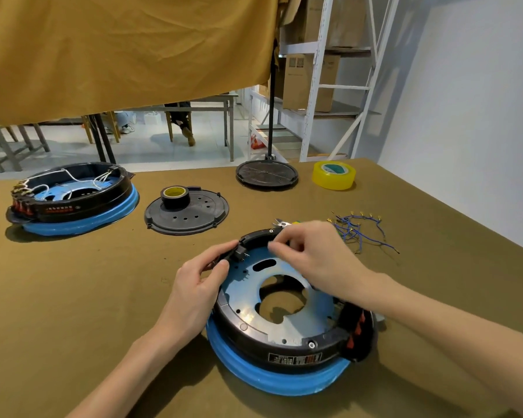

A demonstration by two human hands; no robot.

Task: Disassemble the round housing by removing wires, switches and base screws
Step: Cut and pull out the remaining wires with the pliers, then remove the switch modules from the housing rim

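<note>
The round housing [284, 348], black with a blue rim and a metal base plate, lies in front of me on the olive table. My left hand [198, 285] grips its far-left rim beside a small black switch block [240, 254]. My right hand [311, 254] reaches over the far rim with fingertips pinched together on something small and blurred. Red switches [357, 327] sit on the housing's right side. A bundle of removed blue wires [360, 232] lies on the table to the right. Cutters [281, 223] peek out behind my right hand.
A second housing [73, 200] with white wires stands at the far left. A black cover [187, 214] carries a roll of black tape [175, 196]. Another black disc [266, 173] and a yellow tape roll [334, 175] sit at the back. The table edge runs along the right.
</note>
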